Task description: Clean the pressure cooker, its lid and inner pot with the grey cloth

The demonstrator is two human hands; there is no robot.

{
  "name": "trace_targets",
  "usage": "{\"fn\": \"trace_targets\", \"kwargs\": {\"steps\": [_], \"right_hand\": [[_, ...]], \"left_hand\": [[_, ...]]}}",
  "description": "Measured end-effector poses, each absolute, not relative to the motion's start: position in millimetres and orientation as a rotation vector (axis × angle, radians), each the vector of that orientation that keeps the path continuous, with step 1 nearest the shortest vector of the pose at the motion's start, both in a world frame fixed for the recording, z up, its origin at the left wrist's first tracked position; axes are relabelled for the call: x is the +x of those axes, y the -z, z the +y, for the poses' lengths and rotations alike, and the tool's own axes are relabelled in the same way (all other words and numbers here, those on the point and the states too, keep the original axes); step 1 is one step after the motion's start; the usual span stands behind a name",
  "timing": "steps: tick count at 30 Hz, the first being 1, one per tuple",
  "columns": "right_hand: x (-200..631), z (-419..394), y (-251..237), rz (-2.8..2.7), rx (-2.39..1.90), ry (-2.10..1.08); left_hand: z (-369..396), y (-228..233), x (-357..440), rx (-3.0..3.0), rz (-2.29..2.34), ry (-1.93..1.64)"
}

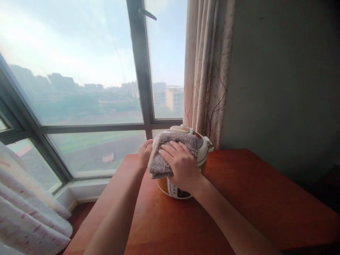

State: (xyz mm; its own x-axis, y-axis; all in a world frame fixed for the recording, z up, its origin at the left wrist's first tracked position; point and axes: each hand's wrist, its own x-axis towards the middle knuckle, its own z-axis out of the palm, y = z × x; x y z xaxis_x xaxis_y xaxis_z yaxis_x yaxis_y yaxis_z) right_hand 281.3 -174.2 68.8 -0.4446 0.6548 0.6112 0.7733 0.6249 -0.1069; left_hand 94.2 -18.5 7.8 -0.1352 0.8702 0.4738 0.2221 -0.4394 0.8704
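Observation:
A white and orange-brown electric pressure cooker [162, 186] stands upright on the table, its control panel facing me. Over the near left part of its lid lies a folded grey-brown towel [160, 165] with a fluffy surface. My right hand [183, 161] is on the towel, fingers stretched across it and pressing it against the lid; the thumb is hidden. At the cooker's left side my left hand [145, 152] is closed round what appears to be the side handle, mostly covered by the fingers. The right side handle [209, 144] shows free of any hand.
The reddish-brown wooden table [252, 198] extends to both sides of the cooker. Behind it are a large window [145, 71] with a dark frame and a patterned curtain [205, 67]. A grey wall [278, 78] borders the right; another curtain [29, 212] hangs at lower left.

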Motion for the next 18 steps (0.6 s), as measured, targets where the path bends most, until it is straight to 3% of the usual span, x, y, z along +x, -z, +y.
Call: {"fn": "trace_targets", "kwargs": {"steps": [9,13,18], "right_hand": [[354.0,-169.7,7.2,-1.81,-1.167,0.404],[383.0,-128.9,-1.6,-1.612,-1.175,0.242],[397.2,-76.5,-46.4,-1.713,-1.231,0.064]], "left_hand": [[-19.7,-3.7,103.3,1.527,1.157,-1.652],[-17.8,-2.4,104.8,1.474,1.186,-1.695],[-16.8,-2.5,106.0,1.454,1.21,-1.712]]}}
